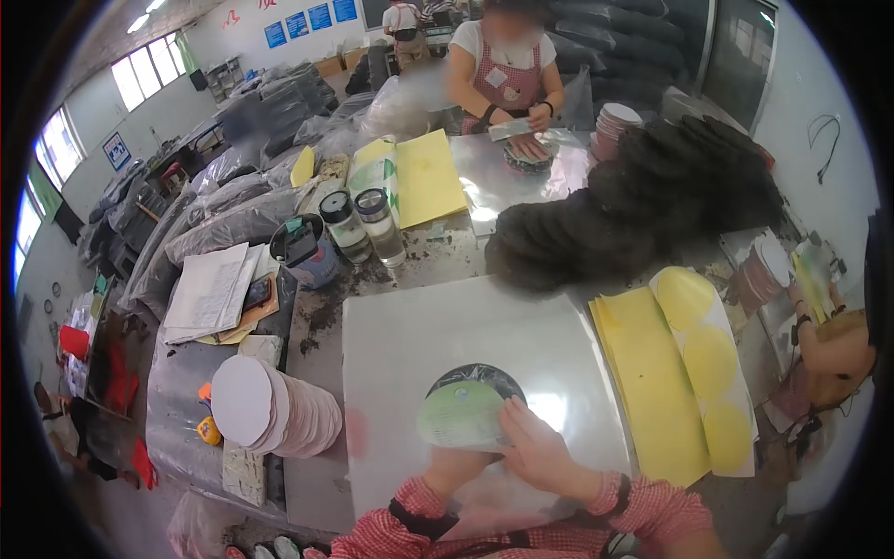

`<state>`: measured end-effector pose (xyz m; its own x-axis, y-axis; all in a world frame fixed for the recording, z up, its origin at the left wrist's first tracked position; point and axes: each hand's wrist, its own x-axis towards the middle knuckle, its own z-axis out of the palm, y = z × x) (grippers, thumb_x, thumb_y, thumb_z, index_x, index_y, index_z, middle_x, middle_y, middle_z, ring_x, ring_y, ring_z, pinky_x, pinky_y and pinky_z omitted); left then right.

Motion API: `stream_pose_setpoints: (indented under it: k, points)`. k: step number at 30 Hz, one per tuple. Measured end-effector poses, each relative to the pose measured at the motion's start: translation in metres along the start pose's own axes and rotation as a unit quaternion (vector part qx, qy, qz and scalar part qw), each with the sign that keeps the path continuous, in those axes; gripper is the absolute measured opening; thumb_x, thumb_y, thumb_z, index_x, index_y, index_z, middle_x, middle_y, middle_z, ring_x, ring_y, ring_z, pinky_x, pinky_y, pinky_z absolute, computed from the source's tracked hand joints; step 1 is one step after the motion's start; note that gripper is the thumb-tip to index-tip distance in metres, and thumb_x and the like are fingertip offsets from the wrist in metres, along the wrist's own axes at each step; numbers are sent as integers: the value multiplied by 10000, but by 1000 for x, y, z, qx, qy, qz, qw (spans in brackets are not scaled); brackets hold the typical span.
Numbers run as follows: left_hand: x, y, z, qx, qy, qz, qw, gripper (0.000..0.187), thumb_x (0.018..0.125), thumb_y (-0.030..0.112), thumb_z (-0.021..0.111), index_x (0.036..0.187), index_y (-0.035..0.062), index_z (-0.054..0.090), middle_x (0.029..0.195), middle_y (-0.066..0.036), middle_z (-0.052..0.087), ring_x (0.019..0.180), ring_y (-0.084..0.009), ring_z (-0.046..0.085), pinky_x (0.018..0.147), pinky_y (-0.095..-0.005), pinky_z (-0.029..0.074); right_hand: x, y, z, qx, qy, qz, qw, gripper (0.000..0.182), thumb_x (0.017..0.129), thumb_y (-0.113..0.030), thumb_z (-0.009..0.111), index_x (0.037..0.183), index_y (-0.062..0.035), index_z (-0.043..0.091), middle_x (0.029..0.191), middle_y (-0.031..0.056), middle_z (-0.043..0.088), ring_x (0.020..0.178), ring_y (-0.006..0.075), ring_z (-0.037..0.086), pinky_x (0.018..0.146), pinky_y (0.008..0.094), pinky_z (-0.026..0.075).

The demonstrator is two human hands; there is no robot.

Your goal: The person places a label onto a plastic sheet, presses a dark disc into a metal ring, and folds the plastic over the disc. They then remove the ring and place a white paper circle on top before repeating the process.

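Observation:
A round green label point(461, 415) with fine print is tilted above a black disc point(480, 374) on the shiny metal sheet point(400, 335). The disc's far edge shows behind the label; the rest is covered. My left hand point(456, 469) is at the label's near edge, its fingertips hidden beneath it. At the label's right edge, my right hand point(542, 447) grips with long, straight fingers on top and the thumb lower down. To the right lie yellow sheets point(647, 382) and a backing strip with round yellow stickers point(710, 373).
A stack of pale round discs point(279, 408) stands at left, near papers point(209, 291) and a bucket point(307, 252). Two clear bottles point(380, 226) stand behind the sheet. A large black pile of discs point(633, 205) fills the back right. Across the table a person point(507, 74) handles another disc.

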<state>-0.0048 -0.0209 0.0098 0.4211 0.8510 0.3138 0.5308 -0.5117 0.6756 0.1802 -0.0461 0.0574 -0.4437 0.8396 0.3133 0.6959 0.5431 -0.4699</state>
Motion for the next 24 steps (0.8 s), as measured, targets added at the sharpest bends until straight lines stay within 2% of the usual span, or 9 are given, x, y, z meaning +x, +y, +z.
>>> stream_pose_setpoints:
  k: [2,6,8,9,10,13,16,22,24]
  points:
    - [7,6,1,233,25,29,972,527,890,286,682,1365,76,590,1367,-129,609,1278,-322,563,1117,-514,368,9,-10,-23,44,70,-6,997,494,898,-197,678,1292,84,577,1357,264,571,1246,417,577,1007,443,513]
    - [9,18,-8,228,-54,-36,972,573,893,334,658,1371,31,569,1435,-162,549,1401,-367,440,1160,-580,282,28,-17,-53,80,118,-24,989,333,940,-160,643,1159,91,647,1168,219,689,1051,358,695,871,389,577]
    - [11,19,-10,228,-47,-37,972,620,904,399,637,1396,34,548,1457,-159,531,1420,-358,417,1169,-580,262,26,-29,-82,265,163,218,925,169,925,-60,576,971,44,701,903,160,729,884,187,729,764,330,584]
    - [10,19,-11,228,-46,-39,972,669,915,465,617,1420,36,528,1480,-155,512,1438,-349,394,1179,-580,241,23,-39,-108,290,243,204,903,171,950,-73,552,950,33,686,810,158,701,846,146,696,704,319,563]
    - [9,20,-10,225,-45,-42,972,721,925,531,596,1445,39,507,1502,-152,494,1457,-339,371,1188,-581,221,28,-48,-113,355,337,111,865,191,961,-105,544,996,23,681,874,194,697,831,223,694,696,364,562]
    - [-1,15,-12,230,-36,-11,972,761,922,591,573,1474,73,491,1586,-179,374,1495,-375,291,1201,-561,200,5,-41,-64,78,157,-80,981,436,891,-42,689,1316,32,623,1413,278,530,1297,419,557,978,424,549]
    - [-2,-3,3,98,-7,22,995,723,915,360,614,1532,52,395,1619,-303,222,1499,-463,239,1208,-585,165,-6,-20,-7,105,87,-62,989,312,850,-34,720,1159,4,709,1274,206,647,1174,367,645,954,414,558]
    - [6,17,-8,242,-90,-39,965,643,943,414,588,1458,39,496,1571,-216,382,1495,-353,300,1200,-556,191,-3,-20,-66,199,189,197,941,177,922,-78,624,1032,31,709,996,189,721,887,317,725,756,365,589]
    - [6,16,-6,241,-73,-49,967,706,921,438,616,1490,52,454,1590,-200,356,1496,-337,302,1193,-590,200,3,-30,-90,176,234,105,950,189,913,-82,626,1037,36,706,1000,204,711,907,338,719,765,379,587]
